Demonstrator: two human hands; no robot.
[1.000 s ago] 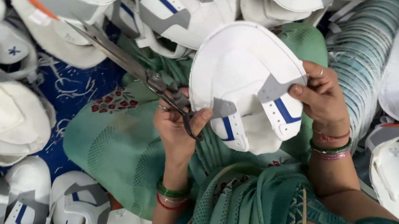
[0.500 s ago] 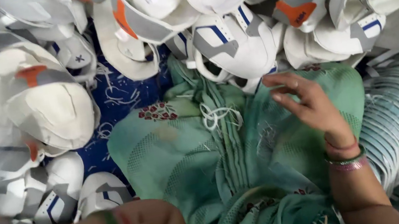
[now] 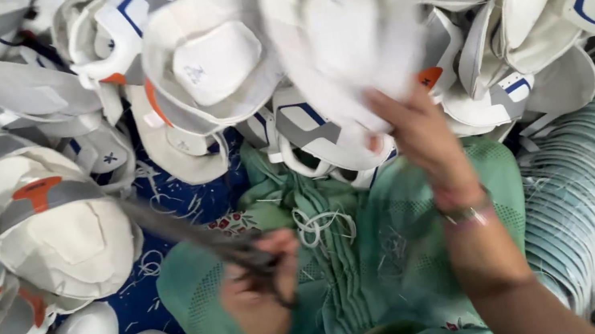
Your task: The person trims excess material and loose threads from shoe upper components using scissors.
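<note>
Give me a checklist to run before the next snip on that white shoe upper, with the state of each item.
1. Right hand grips the white shoe upper: ok, fingers on its lower edge.
2. Upper held steady: not ok, it is blurred and raised over the pile.
3. Left hand holds the scissors: ok.
4. Blades open or shut: cannot tell, too blurred.
5. Blades apart from the upper: ok, they point left toward the pile of uppers.
6. Loose white threads on the green cloth in the lap: not ok, they lie in the work area.
</note>
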